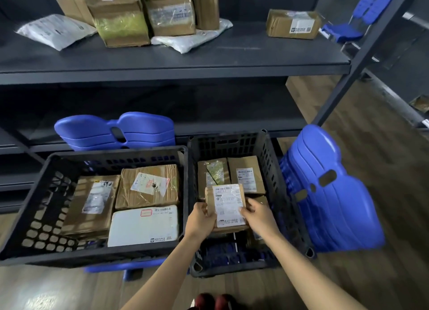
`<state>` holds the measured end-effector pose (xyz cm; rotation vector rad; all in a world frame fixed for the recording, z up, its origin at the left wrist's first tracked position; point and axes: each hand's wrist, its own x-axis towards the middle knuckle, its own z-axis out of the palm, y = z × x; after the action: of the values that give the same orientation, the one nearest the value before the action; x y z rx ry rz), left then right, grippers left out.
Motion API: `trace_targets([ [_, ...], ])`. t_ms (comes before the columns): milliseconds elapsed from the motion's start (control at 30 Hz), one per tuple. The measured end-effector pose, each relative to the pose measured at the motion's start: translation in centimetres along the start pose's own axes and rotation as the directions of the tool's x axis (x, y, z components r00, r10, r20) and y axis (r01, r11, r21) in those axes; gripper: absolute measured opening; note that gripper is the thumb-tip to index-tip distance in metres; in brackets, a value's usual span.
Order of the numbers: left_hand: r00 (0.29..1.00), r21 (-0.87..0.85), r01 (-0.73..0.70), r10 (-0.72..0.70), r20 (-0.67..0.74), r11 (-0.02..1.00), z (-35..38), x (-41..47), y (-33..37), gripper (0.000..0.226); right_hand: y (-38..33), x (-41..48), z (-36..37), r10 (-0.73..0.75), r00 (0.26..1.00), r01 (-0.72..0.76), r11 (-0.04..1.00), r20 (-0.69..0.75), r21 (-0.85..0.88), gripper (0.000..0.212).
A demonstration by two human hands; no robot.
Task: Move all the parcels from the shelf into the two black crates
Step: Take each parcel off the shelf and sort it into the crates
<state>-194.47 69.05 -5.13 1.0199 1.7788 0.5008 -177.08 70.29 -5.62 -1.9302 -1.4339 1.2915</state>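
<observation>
At lower left, the left black crate (116,153) holds three parcels. The left hand (200,219) grips the left edge of a small labelled parcel (226,207). The right hand (257,217) pinches its right edge, thumb on the label. The parcel is inside the right black crate (232,145), above two boxes. More parcels lie on the shelf (162,59) above.

stacked blue chairs (334,193) stand on the wooden floor (383,147), with red shoes (216,301) at the lower edge.
</observation>
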Motion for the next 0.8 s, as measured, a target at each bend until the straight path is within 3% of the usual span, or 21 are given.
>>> trace_targets([
  [400, 0.969, 0.175, 0.162, -0.190, 0.157, 0.971, 2.1, 0.2, -3.0, 0.051, 3.9, 0.0, 1.7, 0.063, 0.990, -0.038, 0.981, 0.128, -0.193, 0.035],
  [567, 0.960, 0.214, 0.123, -0.170, 0.220, 0.969, 3.5, 0.0, -4.4, 0.070, 5.7, 0.0, 2.4, 0.106, 0.980, -0.069, 0.975, 0.169, -0.213, 0.035],
  [800, 0.962, 0.290, 0.090, -0.159, 0.224, 0.953, 3.9, 1.1, -5.9, 0.071, 8.0, 0.8, 3.9, 0.125, 0.972, -0.075, 0.967, 0.198, -0.243, 0.024],
])
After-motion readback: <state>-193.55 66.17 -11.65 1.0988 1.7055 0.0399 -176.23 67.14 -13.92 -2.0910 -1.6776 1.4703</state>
